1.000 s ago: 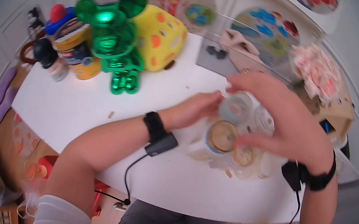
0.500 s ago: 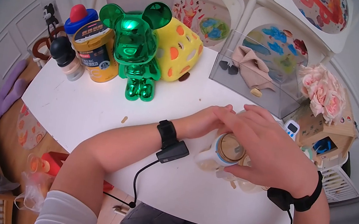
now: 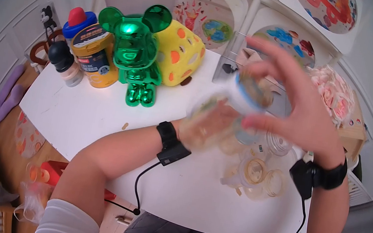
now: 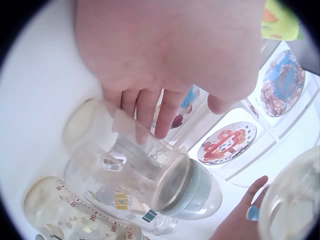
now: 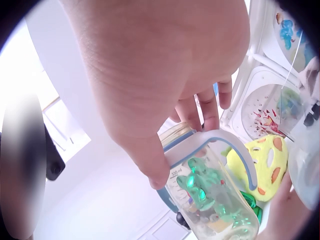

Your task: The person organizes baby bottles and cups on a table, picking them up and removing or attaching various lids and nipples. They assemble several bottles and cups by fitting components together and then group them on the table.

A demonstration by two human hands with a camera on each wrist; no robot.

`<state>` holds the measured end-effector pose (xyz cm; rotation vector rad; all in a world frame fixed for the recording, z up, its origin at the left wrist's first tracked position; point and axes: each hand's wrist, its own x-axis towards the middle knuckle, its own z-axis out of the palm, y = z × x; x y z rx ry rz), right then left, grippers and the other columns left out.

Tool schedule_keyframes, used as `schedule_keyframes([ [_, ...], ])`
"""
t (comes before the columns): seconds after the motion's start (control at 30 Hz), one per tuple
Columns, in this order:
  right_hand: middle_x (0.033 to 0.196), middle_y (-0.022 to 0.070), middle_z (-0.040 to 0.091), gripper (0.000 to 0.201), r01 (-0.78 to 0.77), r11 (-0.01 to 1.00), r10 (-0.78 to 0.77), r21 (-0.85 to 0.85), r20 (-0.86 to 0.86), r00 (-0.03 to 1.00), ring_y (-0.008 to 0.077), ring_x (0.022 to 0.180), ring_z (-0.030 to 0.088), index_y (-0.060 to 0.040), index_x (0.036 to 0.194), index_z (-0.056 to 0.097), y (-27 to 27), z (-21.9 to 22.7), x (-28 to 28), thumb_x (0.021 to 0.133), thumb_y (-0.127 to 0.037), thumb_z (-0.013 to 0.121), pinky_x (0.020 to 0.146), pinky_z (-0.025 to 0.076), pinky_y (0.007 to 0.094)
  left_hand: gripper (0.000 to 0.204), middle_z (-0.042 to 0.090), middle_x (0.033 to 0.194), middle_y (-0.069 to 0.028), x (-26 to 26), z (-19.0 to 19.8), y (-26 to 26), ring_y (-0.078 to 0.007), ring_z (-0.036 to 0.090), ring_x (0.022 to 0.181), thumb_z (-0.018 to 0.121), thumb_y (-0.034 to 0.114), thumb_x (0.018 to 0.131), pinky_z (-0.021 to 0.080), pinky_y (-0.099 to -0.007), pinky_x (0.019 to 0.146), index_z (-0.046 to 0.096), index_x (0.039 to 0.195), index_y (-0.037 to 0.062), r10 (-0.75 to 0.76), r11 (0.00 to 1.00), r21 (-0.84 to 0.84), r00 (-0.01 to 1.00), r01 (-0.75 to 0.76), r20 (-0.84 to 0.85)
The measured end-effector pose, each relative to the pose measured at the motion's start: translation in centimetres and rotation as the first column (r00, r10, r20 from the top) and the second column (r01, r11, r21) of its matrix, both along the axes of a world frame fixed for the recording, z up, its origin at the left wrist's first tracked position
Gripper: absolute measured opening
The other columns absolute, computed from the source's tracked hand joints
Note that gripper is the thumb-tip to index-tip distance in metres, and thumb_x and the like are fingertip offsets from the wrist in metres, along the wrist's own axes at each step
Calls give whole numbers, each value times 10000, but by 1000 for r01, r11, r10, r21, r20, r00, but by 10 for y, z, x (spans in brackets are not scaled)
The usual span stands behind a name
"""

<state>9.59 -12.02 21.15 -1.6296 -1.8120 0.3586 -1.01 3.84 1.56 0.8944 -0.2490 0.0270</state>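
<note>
My right hand (image 3: 297,105) grips a clear baby bottle (image 5: 215,205) around its neck, between thumb and fingers. This bottle has white-and-blue side handles and is raised and tilted, its base toward my left forearm. My left hand (image 4: 170,45) has straight fingers beside a clear bottle with a pale green collar and cap (image 4: 135,155); in the head view the raised bottle covers most of that hand. A bottle with printed measuring marks (image 4: 75,215) is close by. An open-topped bottle (image 3: 254,171) stands nearer the table's front, among several clear bottles.
A shiny green bear figure (image 3: 135,53), a yellow spotted plush (image 3: 179,53) and a yellow tub (image 3: 95,59) stand on the white table (image 3: 83,114) at the left. At the back right are a clear box (image 3: 224,68) and pink flowers (image 3: 331,94).
My right hand has taken hold of the handled baby bottle, lifted it from the table and tilted it leftward. It now overlaps my left hand, which stays near the other bottles.
</note>
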Motion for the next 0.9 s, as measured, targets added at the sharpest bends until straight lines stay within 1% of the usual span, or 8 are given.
schedule_keyframes([
  [0.03, 1236, 64, 690, 1020, 16, 997, -11, 80, -54, 998, 179, 1241, 604, -103, 1640, 421, 5, 1, 10, 757, -114, 933, 1183, 398, 379, 739, 564, 1537, -155, 24, -39, 15, -246, 511, 1457, 426, 581, 1126, 355, -418, 1253, 449, 1536, -34, -7, 1000, 11, 1000, 7, 25],
  [0.17, 1316, 69, 670, 905, 121, 981, -90, 150, -203, 975, 177, 1255, 594, -93, 1614, 453, 11, 10, 44, 821, -103, 889, 1154, 423, 355, 732, 526, 1566, -194, 22, -34, 19, -269, 488, 1479, 412, 582, 1126, 342, -428, 1265, 442, 1535, -24, -106, 972, -223, 988, 78, -114],
  [0.23, 1336, 75, 670, 893, 177, 974, -166, 142, -81, 983, 181, 1257, 595, -94, 1609, 460, 9, 10, 64, 825, -122, 888, 1132, 436, 347, 636, 486, 1594, -243, 18, -23, 17, -326, 509, 1460, 533, 387, 1120, 360, -450, 1268, 338, 1633, 65, -52, 940, -341, 984, -9, -169],
  [0.27, 1357, 80, 670, 881, 206, 968, -213, 144, 35, 976, 185, 1259, 596, -96, 1603, 467, 8, 7, 72, 830, -141, 886, 1109, 449, 339, 636, 486, 1594, -243, 18, -21, 14, -326, 509, 1460, 533, 387, 1120, 360, -450, 1268, 338, 1633, 65, -63, 939, -344, 984, 2, -165],
  [0.33, 1361, 75, 677, 888, 254, 963, -261, 93, 74, 963, 183, 1254, 601, -99, 1600, 471, 4, 0, 87, 821, -153, 894, 1071, 468, 332, 715, 419, 1642, -245, 17, -20, 9, -324, 469, 1496, 569, 280, 1108, 345, -453, 1276, 193, 1691, 104, 120, 987, -92, 988, -129, -94],
  [0.53, 1341, 40, 704, 910, 308, 945, -302, -110, 66, 951, 166, 1248, 617, -101, 1590, 483, 2, -29, 100, 798, -191, 922, 966, 514, 336, 978, 346, 1690, -206, 13, -7, -1, -294, 455, 1514, 628, -17, 999, 352, -446, 1272, 0, 1728, 158, 257, 962, 110, 963, -248, -76],
  [0.63, 1327, 61, 700, 914, 224, 966, -224, -131, 10, 974, 162, 1247, 617, -94, 1587, 486, 9, -37, 99, 800, -209, 935, 936, 540, 327, 925, 417, 1622, -176, 18, -17, 2, -274, 558, 1427, 662, -14, 1009, 469, -387, 1177, 96, 1719, 160, 321, 936, 174, 945, -306, -65],
  [0.9, 1380, 96, 680, 776, 150, 976, -165, -158, -83, 983, 179, 1281, 618, -35, 1583, 467, 24, -47, 100, 929, -220, 842, 1025, 541, 341, 851, 533, 1503, -130, 21, -24, 7, -232, 581, 1367, 717, -1, 998, 480, -396, 1173, 216, 1668, 155, 489, 858, 227, 868, -461, -82],
])
